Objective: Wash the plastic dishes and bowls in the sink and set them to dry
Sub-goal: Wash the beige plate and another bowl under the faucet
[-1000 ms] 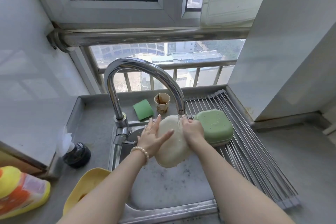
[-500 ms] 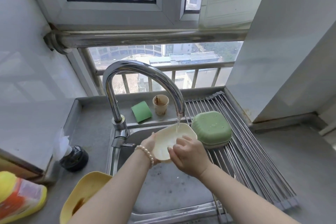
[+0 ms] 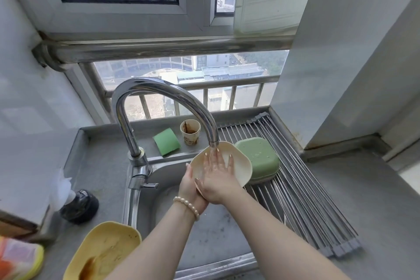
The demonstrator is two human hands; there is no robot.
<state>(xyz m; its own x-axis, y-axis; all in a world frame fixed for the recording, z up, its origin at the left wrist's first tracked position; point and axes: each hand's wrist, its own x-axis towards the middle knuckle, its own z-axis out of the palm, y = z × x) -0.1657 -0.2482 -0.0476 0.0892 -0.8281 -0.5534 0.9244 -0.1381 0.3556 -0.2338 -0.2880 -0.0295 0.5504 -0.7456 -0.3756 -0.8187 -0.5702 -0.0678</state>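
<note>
A cream plastic bowl (image 3: pixel 241 166) is tilted over the sink (image 3: pixel 204 241) under running water from the faucet (image 3: pixel 163 95). My left hand (image 3: pixel 189 185) grips its lower left rim from behind. My right hand (image 3: pixel 216 177) lies flat inside the bowl, fingers spread under the stream. A green bowl (image 3: pixel 259 159) sits upside down on the metal drying rack (image 3: pixel 306 200) just right of the cream bowl. A dirty yellow bowl (image 3: pixel 102 254) with brown residue rests on the counter at the lower left.
A green sponge (image 3: pixel 167 141) and a stained paper cup (image 3: pixel 190 132) stand behind the sink. A dark round object with white plastic (image 3: pixel 78 206) sits on the left counter. A yellow-orange package (image 3: pixel 18 259) lies at the far left edge. Wall and window rail stand close behind.
The cream bowl was turned from back-facing to open side toward me. My right hand moved from its rim to flat inside it, under the water.
</note>
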